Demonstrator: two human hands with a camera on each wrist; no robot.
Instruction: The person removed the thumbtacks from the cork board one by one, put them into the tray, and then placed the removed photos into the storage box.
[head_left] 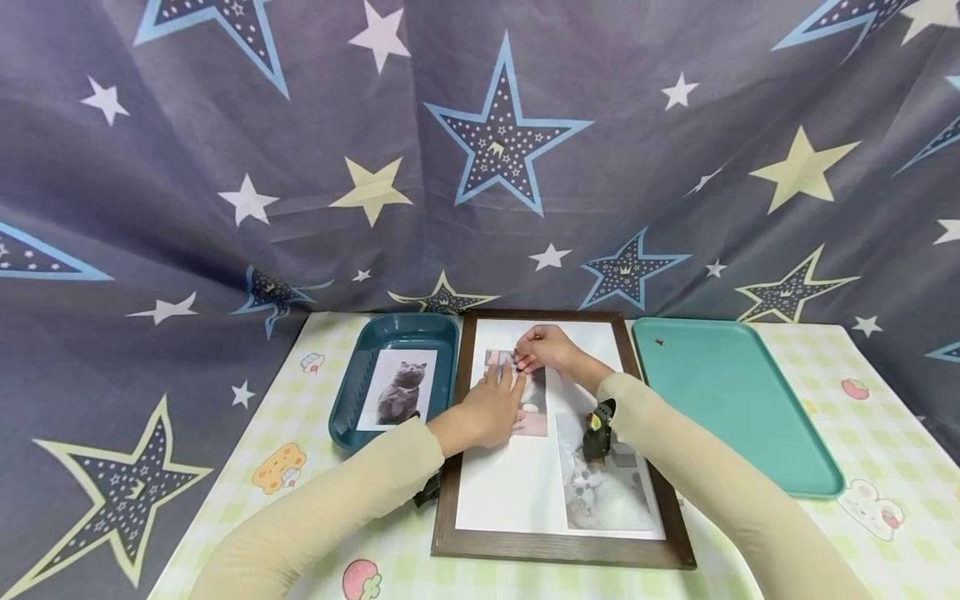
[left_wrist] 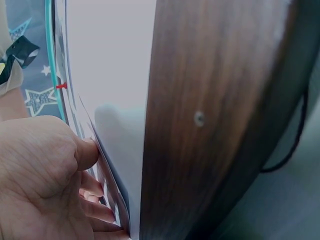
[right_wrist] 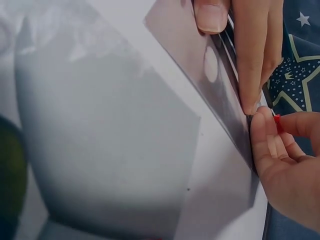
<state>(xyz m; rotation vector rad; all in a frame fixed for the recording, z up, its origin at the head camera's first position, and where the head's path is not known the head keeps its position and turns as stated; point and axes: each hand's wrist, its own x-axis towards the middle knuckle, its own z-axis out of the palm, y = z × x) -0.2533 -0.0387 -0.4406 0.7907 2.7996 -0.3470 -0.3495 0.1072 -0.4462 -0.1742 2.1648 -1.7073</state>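
A framed white board [head_left: 510,500] with a dark brown wooden frame [head_left: 562,547] lies on the table. My left hand [head_left: 489,410] spreads its fingers over a photo [head_left: 535,400] on the board's upper half, pressing it down. At the photo's top edge, my right hand [head_left: 547,348] pinches a red push pin [right_wrist: 278,121] between thumb and finger. Its fingertips are right beside the left fingertips in the right wrist view. A second photo [head_left: 606,492], pale with a spotted animal, lies at the board's lower right. In the left wrist view the left thumb [left_wrist: 86,153] is bent beside the photo.
A dark teal tray [head_left: 347,392] with a grey cat photo [head_left: 403,387] stands left of the frame. To the right is a flat green tray [head_left: 735,408] with a small red pin [head_left: 659,342] near its top left. A star-patterned curtain [head_left: 480,250] hangs behind the table.
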